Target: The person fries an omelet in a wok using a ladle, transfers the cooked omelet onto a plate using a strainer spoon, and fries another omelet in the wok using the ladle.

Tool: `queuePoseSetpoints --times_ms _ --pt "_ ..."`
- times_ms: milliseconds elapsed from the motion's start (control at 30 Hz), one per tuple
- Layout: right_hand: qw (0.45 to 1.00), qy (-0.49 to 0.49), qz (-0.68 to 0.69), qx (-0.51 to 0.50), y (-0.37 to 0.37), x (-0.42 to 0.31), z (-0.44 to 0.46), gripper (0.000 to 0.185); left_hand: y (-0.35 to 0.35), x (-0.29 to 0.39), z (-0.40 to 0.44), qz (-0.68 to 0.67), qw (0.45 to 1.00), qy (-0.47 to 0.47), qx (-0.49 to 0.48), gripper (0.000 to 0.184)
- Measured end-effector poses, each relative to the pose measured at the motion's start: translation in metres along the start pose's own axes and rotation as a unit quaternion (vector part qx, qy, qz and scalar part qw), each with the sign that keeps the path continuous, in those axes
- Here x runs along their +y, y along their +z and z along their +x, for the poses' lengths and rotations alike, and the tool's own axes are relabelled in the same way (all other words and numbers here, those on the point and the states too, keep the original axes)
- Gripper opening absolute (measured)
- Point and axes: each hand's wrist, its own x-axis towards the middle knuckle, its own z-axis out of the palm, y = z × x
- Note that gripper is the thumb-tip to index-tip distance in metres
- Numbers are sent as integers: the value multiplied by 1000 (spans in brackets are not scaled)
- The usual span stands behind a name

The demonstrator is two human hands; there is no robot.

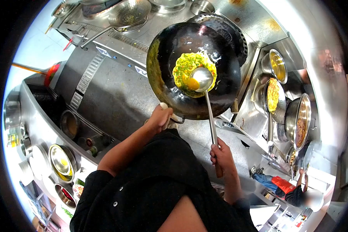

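A large black wok (224,83) is held up over the floor beside the stove's edge. My left hand (159,119) grips it at its near rim, with a pale cloth at the handle. In the wok lies a round yellow egg mixture (185,63) with green bits. My right hand (222,156) is closed around the wooden end of a long metal ladle (210,116). The ladle's bowl rests over the right part of the egg, with some yellow liquid in it.
A perforated strainer (129,13) sits at the upper left of the stove. On the right counter stand a bowl of yellow liquid (277,66), a strainer with yellow food (273,95) and a large bowl (302,121). Another person (284,185) stands at the lower right.
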Motion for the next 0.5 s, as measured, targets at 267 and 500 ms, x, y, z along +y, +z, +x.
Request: queuePoseSetpoints --times_ms 267,500 --pt "1000 -6 -11 -15 4 4 8 47 -6 -28 32 -50 997 -8 -56 20" --pt "1000 -12 -23 -7 14 -2 8 48 -7 -52 53 -72 995 -21 -72 19"
